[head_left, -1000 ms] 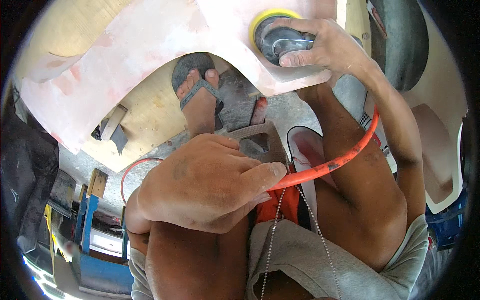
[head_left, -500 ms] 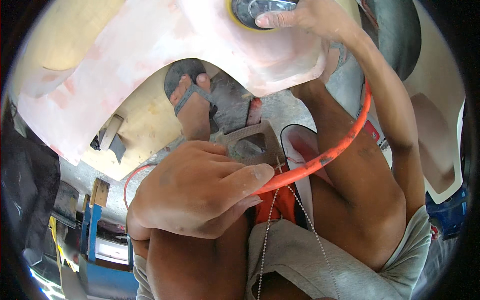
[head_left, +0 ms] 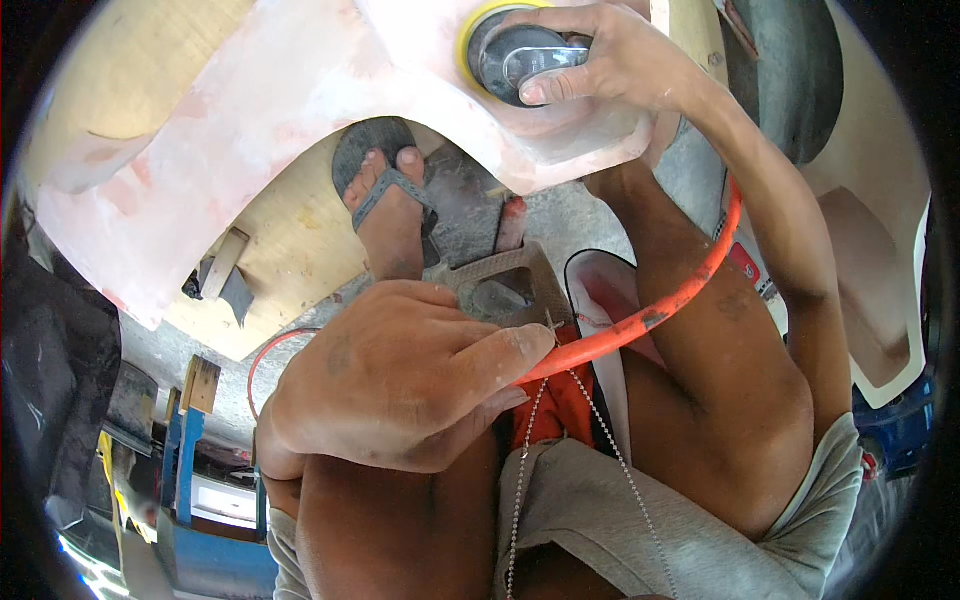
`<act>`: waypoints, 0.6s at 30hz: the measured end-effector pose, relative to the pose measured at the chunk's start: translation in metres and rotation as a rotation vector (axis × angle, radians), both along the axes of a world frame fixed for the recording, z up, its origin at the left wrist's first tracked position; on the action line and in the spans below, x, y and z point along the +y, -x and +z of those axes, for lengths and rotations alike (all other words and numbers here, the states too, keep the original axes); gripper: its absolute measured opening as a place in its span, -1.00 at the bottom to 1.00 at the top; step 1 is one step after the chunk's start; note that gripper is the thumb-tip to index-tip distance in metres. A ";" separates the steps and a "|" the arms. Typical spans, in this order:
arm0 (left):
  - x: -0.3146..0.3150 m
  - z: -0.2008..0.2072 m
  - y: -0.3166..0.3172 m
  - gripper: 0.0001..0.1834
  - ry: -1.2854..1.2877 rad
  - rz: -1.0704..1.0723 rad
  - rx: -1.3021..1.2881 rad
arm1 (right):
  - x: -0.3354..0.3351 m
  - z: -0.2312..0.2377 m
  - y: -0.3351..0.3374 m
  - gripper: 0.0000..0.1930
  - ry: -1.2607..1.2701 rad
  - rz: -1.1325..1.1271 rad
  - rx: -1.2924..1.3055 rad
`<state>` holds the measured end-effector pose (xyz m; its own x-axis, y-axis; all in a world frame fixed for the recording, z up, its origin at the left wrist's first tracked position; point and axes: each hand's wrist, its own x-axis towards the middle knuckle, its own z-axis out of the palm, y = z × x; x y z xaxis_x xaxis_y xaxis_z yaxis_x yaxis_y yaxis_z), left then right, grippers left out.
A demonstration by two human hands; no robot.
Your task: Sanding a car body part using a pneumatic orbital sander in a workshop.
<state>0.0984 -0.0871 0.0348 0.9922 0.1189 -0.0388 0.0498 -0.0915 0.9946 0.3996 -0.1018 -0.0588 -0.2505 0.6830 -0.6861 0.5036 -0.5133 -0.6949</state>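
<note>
My right hand (head_left: 600, 60) is wrapped round a dark round air sander (head_left: 525, 62) with a yellow pad rim. The sander rests on a pale, pinkish-white curved panel (head_left: 300, 70) that looks like a vehicle body part. Lower down, my left hand (head_left: 400, 375) is closed on an orange hose (head_left: 640, 325), pinched between thumb and fingers above my left thigh. From there the hose curves up to the right across my right leg and passes behind my right forearm. The panel has a wide arched cutout on its near side.
A sandal-clad foot (head_left: 390, 225) shows through the arch, beside a yellowish board (head_left: 275, 270) bearing a small block and dark scraps (head_left: 225, 275). Between my legs sits a brown stool or frame (head_left: 540, 280). A bead chain (head_left: 530, 440) hangs in front. Blue metal stands (head_left: 185, 460) are at left.
The sander and my right hand have slid nearer to me over the panel, so more of the yellow rim shows. My left hand stays on the hose, shifted only slightly right.
</note>
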 end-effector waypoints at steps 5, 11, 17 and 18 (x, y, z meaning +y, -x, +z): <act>0.001 0.001 -0.001 -0.44 -0.004 -0.001 -0.005 | 0.005 -0.002 0.002 -0.30 -0.006 -0.044 0.051; 0.004 0.001 -0.001 -0.45 0.001 -0.018 0.015 | 0.023 -0.004 0.011 -0.30 -0.087 -0.049 0.077; 0.003 0.000 0.001 -0.42 -0.005 0.022 0.005 | 0.032 -0.004 0.005 -0.26 -0.096 0.012 0.051; 0.003 0.001 0.002 -0.44 0.016 0.013 0.025 | 0.031 -0.004 0.005 -0.26 -0.097 0.015 0.051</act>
